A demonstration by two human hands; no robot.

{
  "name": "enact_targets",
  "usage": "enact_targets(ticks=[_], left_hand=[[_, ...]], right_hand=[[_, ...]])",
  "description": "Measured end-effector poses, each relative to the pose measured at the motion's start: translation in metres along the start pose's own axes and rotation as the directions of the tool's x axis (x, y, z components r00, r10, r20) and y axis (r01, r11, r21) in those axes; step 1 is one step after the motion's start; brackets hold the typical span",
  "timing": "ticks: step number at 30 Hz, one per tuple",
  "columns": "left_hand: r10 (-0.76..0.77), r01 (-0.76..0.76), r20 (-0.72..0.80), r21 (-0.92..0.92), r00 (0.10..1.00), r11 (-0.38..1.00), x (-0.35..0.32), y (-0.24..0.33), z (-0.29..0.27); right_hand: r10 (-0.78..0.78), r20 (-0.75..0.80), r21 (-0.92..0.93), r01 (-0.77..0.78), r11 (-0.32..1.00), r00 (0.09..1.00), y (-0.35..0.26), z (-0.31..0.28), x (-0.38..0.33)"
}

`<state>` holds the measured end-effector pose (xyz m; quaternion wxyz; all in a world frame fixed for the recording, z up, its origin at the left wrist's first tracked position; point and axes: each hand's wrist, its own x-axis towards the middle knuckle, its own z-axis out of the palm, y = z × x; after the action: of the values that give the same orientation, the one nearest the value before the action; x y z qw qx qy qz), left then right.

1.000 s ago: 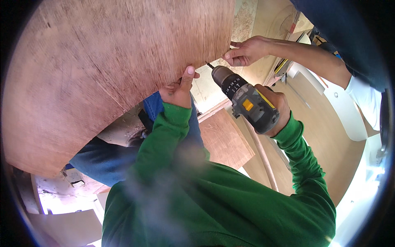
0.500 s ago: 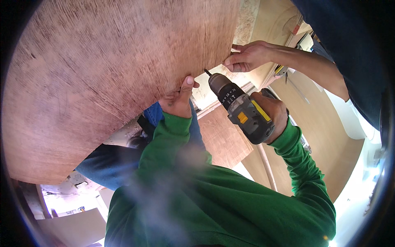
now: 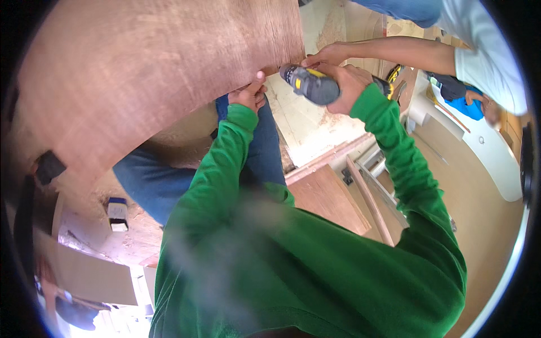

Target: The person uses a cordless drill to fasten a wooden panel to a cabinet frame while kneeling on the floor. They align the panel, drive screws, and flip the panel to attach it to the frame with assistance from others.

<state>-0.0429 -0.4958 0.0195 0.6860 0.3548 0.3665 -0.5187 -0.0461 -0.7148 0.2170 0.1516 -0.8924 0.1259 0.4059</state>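
Observation:
A large reddish-brown plywood panel [image 3: 163,73] fills the upper left. My left hand [image 3: 249,97] grips its lower edge, thumb up along the rim and fingers curled at the underside. My right hand [image 3: 350,84] is wrapped around the handle of a cordless drill [image 3: 315,85], black and grey with yellow parts. The drill's chuck points left at the panel's edge near its right corner; the bit is hidden or too small to make out. Just beyond the drill, another person's hand [image 3: 331,54] is at that same corner.
Below the drill lies a pale board [image 3: 315,132] with sawdust on it. A wooden strip [image 3: 369,197] and a reddish board [image 3: 324,200] are lower down. A small dark-and-white box [image 3: 117,214] rests at the left. Another person [image 3: 473,104] in blue appears at the far right.
My right hand has moved up with the drill, which has swung from a steep slant toward level at the panel's edge. The view has shifted; my left hand stays on the panel.

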Motion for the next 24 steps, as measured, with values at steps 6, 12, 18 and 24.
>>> enact_targets(ticks=[6, 12, 18, 24], left_hand=[[0.069, -0.087, 0.082, 0.231, 0.994, 0.969, -0.084, 0.055, -0.141], [0.352, -0.354, -0.373, 0.067, 0.858, 0.933, -0.120, 0.087, -0.243], [0.465, -0.404, -0.423, 0.230, 0.778, 0.885, -0.093, 0.118, -0.261], [0.490, -0.421, -0.433, 0.252, 0.756, 0.872, -0.108, 0.126, -0.266]], right_hand=[[0.222, -0.310, 0.584, 0.001, 0.812, 0.924, 0.029, 0.147, -0.034], [0.680, -0.178, 0.978, 0.049, 0.205, 0.711, -0.007, 0.349, -0.067], [0.835, -0.235, 0.821, -0.358, 0.445, 0.497, -0.018, 0.427, -0.079], [0.764, -0.313, 0.725, -0.378, 0.576, 0.564, 0.041, 0.437, -0.059]])
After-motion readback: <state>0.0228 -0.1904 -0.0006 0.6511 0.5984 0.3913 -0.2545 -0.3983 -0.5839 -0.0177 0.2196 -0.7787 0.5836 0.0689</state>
